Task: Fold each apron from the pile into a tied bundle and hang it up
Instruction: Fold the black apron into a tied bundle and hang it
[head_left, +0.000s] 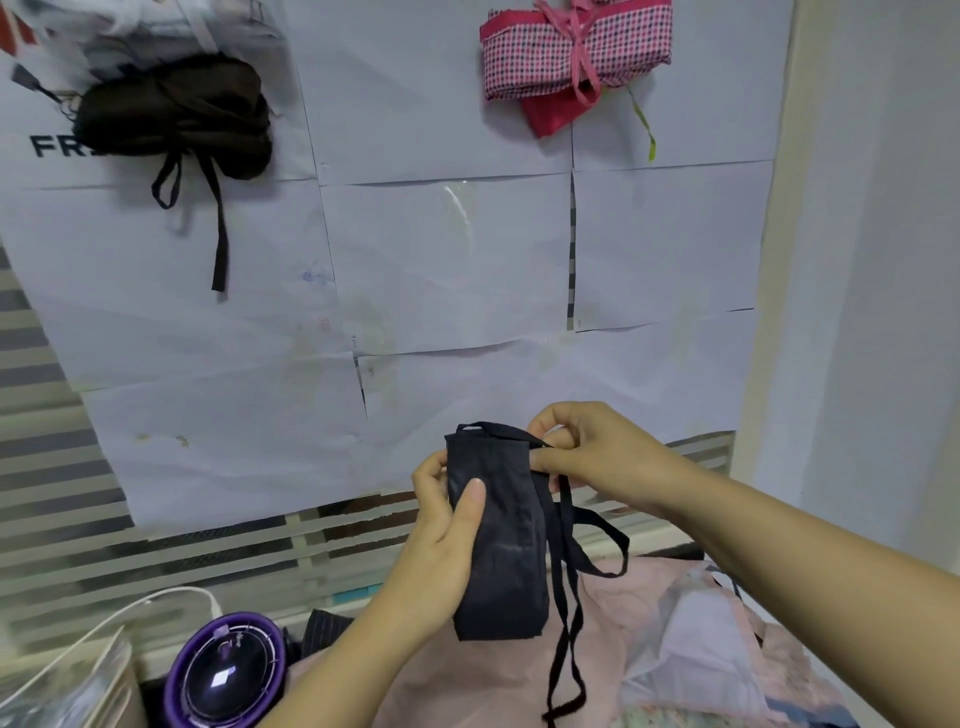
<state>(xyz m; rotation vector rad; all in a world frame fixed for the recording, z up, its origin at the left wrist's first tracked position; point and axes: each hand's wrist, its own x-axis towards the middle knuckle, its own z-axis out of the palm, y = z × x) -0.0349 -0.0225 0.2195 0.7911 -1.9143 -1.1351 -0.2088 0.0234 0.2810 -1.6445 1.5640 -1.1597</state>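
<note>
Lower centre of frame: left hand (447, 540) grips folded black apron (501, 545) upright; right hand (597, 457) pinches its strap (569, 525) at top; loose strap ends dangle over pink fabric pile (613, 649).

apron (501, 551) over pile (623, 629) | bundle (174, 117) on wall (441, 260) upper left (another bundle (571, 49) upper right)

Clasping folded black apron (506, 561) upright in left grip (445, 535), pinching its strap (565, 499) at the top with right grip (597, 457), over a pink cloth pile (467, 686).
</note>
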